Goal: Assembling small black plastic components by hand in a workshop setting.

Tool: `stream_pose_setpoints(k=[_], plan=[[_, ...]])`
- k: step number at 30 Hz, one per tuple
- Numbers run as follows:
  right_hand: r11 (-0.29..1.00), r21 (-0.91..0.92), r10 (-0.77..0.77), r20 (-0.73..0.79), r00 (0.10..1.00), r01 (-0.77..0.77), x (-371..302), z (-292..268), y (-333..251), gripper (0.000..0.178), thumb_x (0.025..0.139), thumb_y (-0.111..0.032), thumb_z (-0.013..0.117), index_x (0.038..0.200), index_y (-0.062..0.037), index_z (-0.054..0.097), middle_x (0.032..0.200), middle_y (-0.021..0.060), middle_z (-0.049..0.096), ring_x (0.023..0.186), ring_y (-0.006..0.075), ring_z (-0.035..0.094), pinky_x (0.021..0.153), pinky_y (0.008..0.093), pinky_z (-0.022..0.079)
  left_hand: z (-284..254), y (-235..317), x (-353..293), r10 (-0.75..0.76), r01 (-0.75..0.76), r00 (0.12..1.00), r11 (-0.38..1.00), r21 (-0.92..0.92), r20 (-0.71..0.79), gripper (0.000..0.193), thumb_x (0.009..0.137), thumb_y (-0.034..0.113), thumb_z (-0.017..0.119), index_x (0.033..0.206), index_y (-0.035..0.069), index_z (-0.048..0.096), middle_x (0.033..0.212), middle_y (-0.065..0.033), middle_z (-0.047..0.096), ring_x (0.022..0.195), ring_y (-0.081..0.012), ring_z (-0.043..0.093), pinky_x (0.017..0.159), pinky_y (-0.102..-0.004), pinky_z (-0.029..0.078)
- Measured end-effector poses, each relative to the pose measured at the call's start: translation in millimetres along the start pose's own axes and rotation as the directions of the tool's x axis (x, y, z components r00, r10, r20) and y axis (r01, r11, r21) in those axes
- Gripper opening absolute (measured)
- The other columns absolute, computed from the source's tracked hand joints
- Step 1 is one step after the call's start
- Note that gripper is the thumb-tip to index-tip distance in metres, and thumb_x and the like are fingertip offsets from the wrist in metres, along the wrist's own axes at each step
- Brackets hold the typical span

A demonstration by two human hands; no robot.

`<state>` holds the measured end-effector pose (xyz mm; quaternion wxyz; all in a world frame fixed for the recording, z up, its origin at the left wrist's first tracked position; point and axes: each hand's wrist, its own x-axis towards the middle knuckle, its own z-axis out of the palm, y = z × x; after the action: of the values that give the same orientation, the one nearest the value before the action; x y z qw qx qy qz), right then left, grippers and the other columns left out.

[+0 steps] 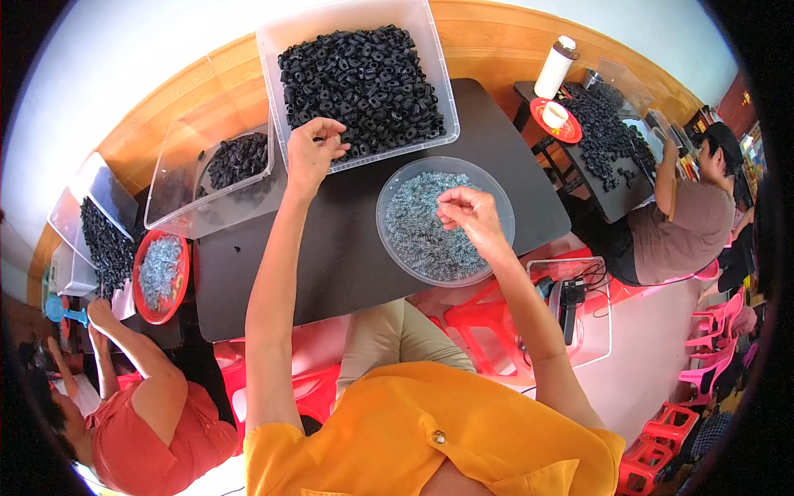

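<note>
My left hand (316,151) is at the near left edge of a large clear bin (453,124), its fingers bent toward the heap of small black plastic parts (364,87). Those fingers are curled in a loose pinch, and whatever may be between them is lost against the black. Over a round clear tub (389,248) my right hand (470,215) has thumb and fingertips pressed together. Small translucent bluish pieces (426,240) fill that tub. What the right fingertips hold, if anything, is too small to make out.
A second clear bin (178,186) with black parts stands left on the dark table (331,256). Further left are a red basin (139,289) of bluish pieces and a person in red. At right, another person works beside a table heaped with black parts (608,132).
</note>
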<state>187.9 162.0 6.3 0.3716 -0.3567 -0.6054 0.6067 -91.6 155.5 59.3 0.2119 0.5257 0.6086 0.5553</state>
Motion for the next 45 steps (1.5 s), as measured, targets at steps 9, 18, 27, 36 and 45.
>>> stream_pose_setpoints(k=[9,18,27,36,45], plan=[[0.995,0.025,-0.099,0.041,0.994,0.098,-8,30,-23,0.015,0.084,-0.008,0.058,0.097,-0.0006,0.060,0.078,0.0055,0.062,0.070,0.0101,0.059,0.060,0.0232,0.051,3,9,-52,-0.212,0.370,0.916,0.773,-0.516,0.341,0.016,0.081,-0.005,0.052,0.094,-0.002,0.061,0.089,-0.0096,0.063,0.077,-0.0195,0.064,0.072,-0.0294,0.054],[0.982,-0.008,-0.188,0.065,0.980,0.189,-30,77,1,0.013,0.082,0.000,0.058,0.095,0.0011,0.061,0.089,0.0074,0.063,0.073,0.0100,0.060,0.060,0.0220,0.052,23,-2,-130,-0.236,0.480,0.864,0.653,-0.586,0.444,0.023,0.077,-0.003,0.061,0.100,-0.003,0.062,0.093,-0.0092,0.064,0.083,-0.0138,0.061,0.077,-0.0253,0.049],[0.977,0.201,-0.099,0.131,0.986,0.071,-39,74,-6,0.014,0.084,-0.005,0.059,0.095,0.0027,0.060,0.087,0.0069,0.060,0.076,0.0118,0.060,0.067,0.0268,0.054,14,6,-158,-0.244,0.327,0.945,0.646,-0.690,0.219,0.019,0.078,-0.004,0.061,0.096,-0.001,0.062,0.088,-0.0044,0.059,0.081,-0.0146,0.062,0.073,-0.0264,0.052],[0.986,0.131,-0.120,0.129,0.984,0.103,-44,86,-23,0.011,0.083,-0.001,0.059,0.092,0.0043,0.061,0.088,0.0066,0.059,0.080,0.0120,0.059,0.071,0.0268,0.053,21,4,-171,-0.111,0.134,0.991,0.877,-0.461,0.076,0.020,0.073,-0.013,0.061,0.090,-0.002,0.061,0.089,-0.0036,0.058,0.080,-0.0101,0.058,0.074,-0.0214,0.048],[0.949,-0.165,-0.257,0.099,0.961,0.270,-43,89,-16,0.013,0.073,0.004,0.067,0.084,0.0011,0.061,0.081,0.0060,0.062,0.074,0.0097,0.060,0.062,0.0233,0.053,25,0,-178,-0.111,0.117,0.993,0.931,-0.345,0.037,0.017,0.072,-0.010,0.064,0.088,-0.002,0.061,0.081,-0.0039,0.061,0.074,-0.0101,0.060,0.070,-0.0227,0.050]])
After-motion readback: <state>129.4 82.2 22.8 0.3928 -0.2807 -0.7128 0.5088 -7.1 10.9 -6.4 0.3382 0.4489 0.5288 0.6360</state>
